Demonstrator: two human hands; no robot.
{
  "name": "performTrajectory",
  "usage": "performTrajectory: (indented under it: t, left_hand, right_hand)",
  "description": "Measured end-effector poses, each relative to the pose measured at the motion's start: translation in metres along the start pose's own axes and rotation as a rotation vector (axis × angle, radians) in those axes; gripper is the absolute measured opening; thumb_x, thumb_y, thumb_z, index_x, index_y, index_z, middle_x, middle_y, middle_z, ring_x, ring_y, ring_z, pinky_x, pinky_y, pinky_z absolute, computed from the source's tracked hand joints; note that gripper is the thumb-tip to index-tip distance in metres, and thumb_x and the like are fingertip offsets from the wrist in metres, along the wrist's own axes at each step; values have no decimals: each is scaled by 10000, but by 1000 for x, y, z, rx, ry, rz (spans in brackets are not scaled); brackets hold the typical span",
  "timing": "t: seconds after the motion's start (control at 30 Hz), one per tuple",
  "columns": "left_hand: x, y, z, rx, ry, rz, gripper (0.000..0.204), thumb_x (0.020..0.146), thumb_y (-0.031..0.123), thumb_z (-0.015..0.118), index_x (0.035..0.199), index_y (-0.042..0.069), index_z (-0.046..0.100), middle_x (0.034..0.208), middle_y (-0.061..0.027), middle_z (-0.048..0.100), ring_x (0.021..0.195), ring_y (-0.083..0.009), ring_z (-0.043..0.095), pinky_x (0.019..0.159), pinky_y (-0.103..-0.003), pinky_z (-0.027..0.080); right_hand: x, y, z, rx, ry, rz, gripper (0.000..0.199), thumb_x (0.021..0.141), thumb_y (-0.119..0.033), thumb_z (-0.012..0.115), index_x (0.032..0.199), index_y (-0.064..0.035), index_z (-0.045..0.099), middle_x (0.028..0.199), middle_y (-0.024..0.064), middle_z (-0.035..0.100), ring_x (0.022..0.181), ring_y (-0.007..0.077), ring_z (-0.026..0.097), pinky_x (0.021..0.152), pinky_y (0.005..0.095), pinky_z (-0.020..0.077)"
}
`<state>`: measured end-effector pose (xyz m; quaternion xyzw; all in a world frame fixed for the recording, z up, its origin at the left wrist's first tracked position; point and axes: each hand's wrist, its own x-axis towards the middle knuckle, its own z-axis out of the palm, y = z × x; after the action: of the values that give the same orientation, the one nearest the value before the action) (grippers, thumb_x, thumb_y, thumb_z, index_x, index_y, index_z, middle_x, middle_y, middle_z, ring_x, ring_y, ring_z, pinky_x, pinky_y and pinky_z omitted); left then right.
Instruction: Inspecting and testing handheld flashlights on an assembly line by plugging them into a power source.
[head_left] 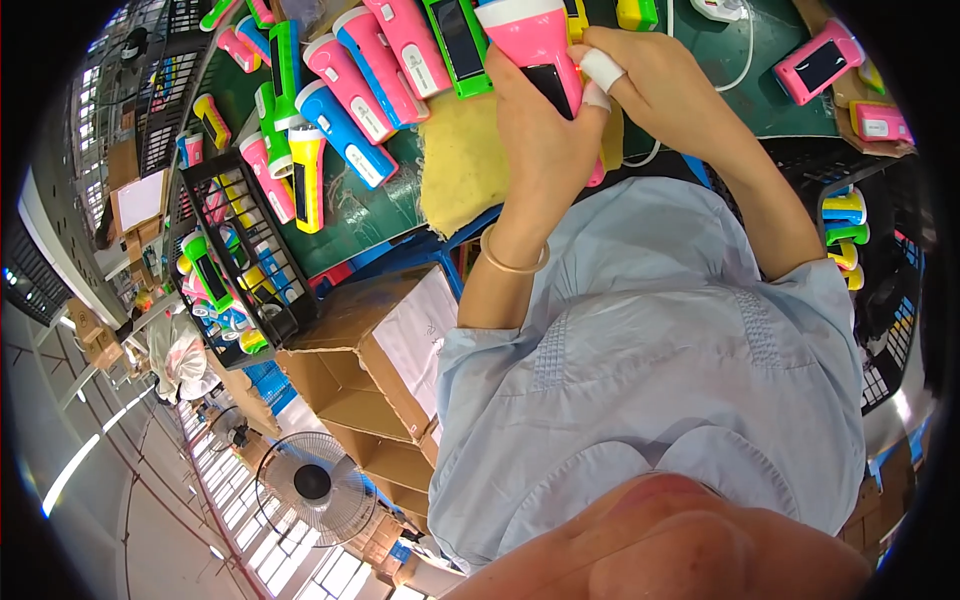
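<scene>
My left hand (545, 135), with a bangle on its wrist, is wrapped round a pink flashlight (535, 40) with a white head rim and a dark panel on its body. My right hand (660, 85) closes on the same flashlight from the other side, white tape round a finger and thumb. Its fingertips are partly hidden. Under the hands lies a yellow cloth (460, 165) on the green tabletop (375, 220). To the left, several flashlights rest in a row, among them a blue one (345, 135), a yellow one (307, 180) and a green one (458, 45).
At the left table edge stands a black crate (290, 325) filled with flashlights; another holds more at right. A pink flashlight (820, 62) lies at far right, near a white cable (750, 50). Cardboard boxes (375, 350) and a fan (315, 485) are at lower left.
</scene>
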<state>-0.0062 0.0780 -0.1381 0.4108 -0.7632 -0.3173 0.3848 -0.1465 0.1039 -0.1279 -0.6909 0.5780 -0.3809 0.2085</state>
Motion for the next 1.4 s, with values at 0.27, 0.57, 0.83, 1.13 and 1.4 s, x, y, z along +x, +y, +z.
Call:
performTrajectory:
  t: [0.27,0.57,0.83,1.13,1.4]
  left_hand:
    - [19,-10,-29,-810,115,-322,266,902,250,506,1023,29,422,803,-103,551,649,-175,562,558,-317,489]
    - [35,5,-6,-1202,42,158,459,880,485,459,1017,50,500,823,-69,557,745,-162,544,665,-268,455]
    - [40,31,-12,-1259,168,-267,671,847,641,310,946,15,531,759,-112,570,705,-231,549,635,-311,461]
    - [34,-1,-10,-1403,206,-364,620,872,625,274,1001,61,495,813,-108,574,752,-227,561,689,-349,477]
    - [37,4,-5,-1397,83,-350,682,853,598,234,908,-10,538,625,-147,539,515,-273,505,516,-356,447]
  right_hand:
    - [-27,-10,-25,146,170,-115,266,888,-85,395,1069,-29,582,638,39,471,572,106,438,553,227,365]
    - [-14,2,6,657,-153,154,326,870,-197,526,1117,14,559,893,77,606,827,122,535,761,243,417]
    - [-16,-14,8,855,-400,388,392,771,-309,655,1007,-9,569,821,54,563,716,150,547,631,262,430]
    - [-18,-8,17,368,112,71,415,802,-256,624,1102,18,540,978,127,595,873,219,595,729,295,467]
    - [-1,5,4,803,-355,370,504,826,-331,613,1152,45,538,1036,69,590,948,104,512,861,250,391]
